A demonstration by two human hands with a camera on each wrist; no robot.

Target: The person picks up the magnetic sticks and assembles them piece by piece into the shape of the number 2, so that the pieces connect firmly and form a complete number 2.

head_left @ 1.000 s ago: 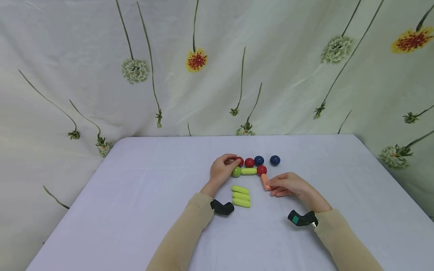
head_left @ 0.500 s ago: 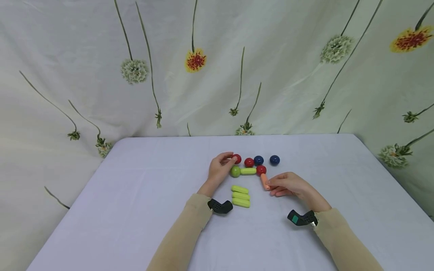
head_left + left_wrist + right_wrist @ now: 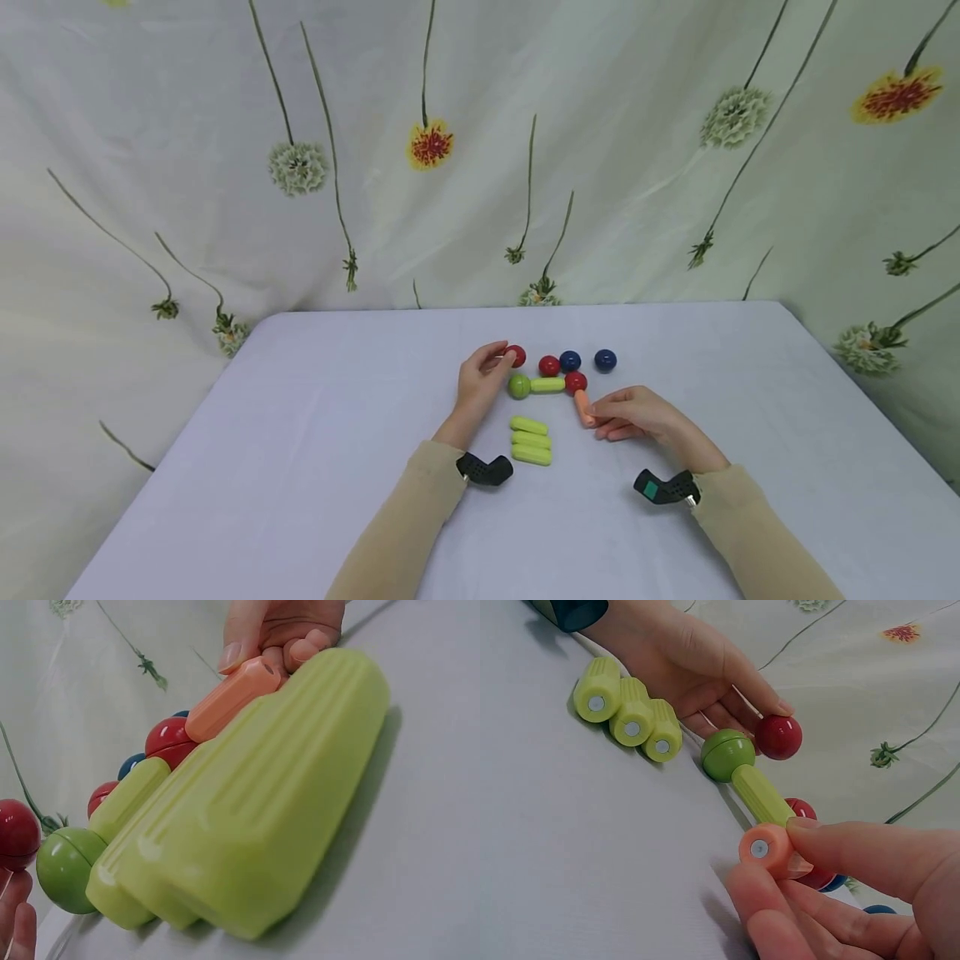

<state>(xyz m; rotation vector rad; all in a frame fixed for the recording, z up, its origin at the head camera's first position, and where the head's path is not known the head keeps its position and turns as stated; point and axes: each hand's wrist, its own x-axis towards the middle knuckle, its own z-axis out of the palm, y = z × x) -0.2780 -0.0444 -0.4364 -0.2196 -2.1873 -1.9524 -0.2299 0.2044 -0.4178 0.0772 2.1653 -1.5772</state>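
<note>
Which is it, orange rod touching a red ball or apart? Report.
Touching: head and left wrist views show the orange rod against a red ball.

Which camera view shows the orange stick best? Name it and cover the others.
The left wrist view: most of the orange stick shows there, large and lengthwise. The right wrist view shows mainly its near end, its length mostly hidden. The head view shows it small, pinched by the right hand.

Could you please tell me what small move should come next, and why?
I would probably bring the red ball in the left hand to the free end of the orange stick: the right hand pinches that stick, one end meets the corner red ball, and the other shows a bare grey disc.
</note>
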